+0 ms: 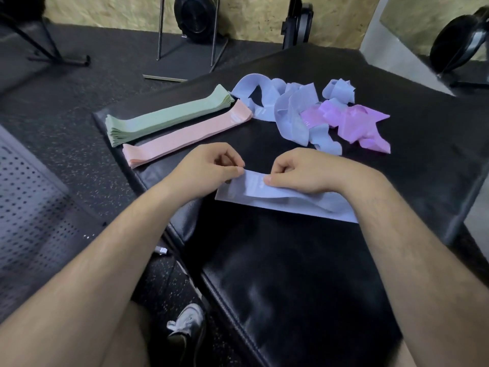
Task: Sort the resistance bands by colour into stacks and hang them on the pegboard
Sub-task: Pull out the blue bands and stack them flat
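Note:
A pale blue band (280, 201) lies flat on the black padded bench (304, 274) in front of me. My left hand (209, 168) pinches its upper left edge, and my right hand (299, 172) pinches the same edge a little to the right. A neat green stack (166, 117) and a pink stack (185, 135) lie side by side at the bench's far left. Behind my hands is a loose heap of blue bands (285, 107), with crumpled purple bands (352, 123) to its right.
A perforated grey pegboard (29, 207) lies on the speckled floor at the left. A metal stand (185, 49) and weight plates stand at the back. My shoe (188, 324) is by the bench's left side.

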